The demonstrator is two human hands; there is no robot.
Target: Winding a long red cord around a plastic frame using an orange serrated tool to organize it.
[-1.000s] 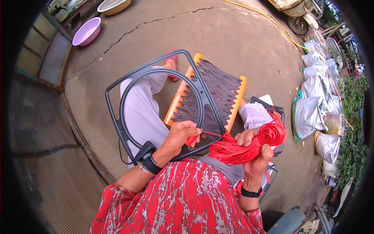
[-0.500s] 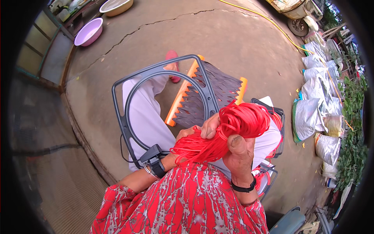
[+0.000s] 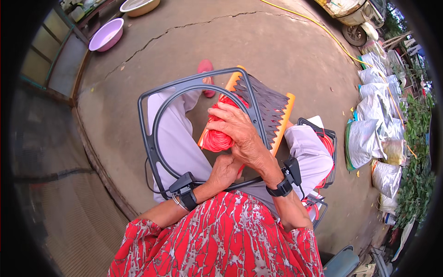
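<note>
A bundle of red cord shows within the round opening of a dark grey frame that stands over my lap. My right hand reaches across the frame's right side, its fingers curled over the bundle from above. Just nearer to me, my left hand is closed at the lower part of the ring. A bit of red cord shows beside its fingers; the rest of that grip is hidden. Whether the bundle passes through the ring or lies against it, I cannot tell.
Behind the frame is a dark slatted piece with orange toothed bars. Another dark frame wound with red cord stands right of my knee. Silvery sacks line the right; a purple basin sits far left. A yellow hose crosses the ground.
The red bundle has moved left and away from me, from beside the frame to its round opening. My right hand has turned over and now lies on top of it.
</note>
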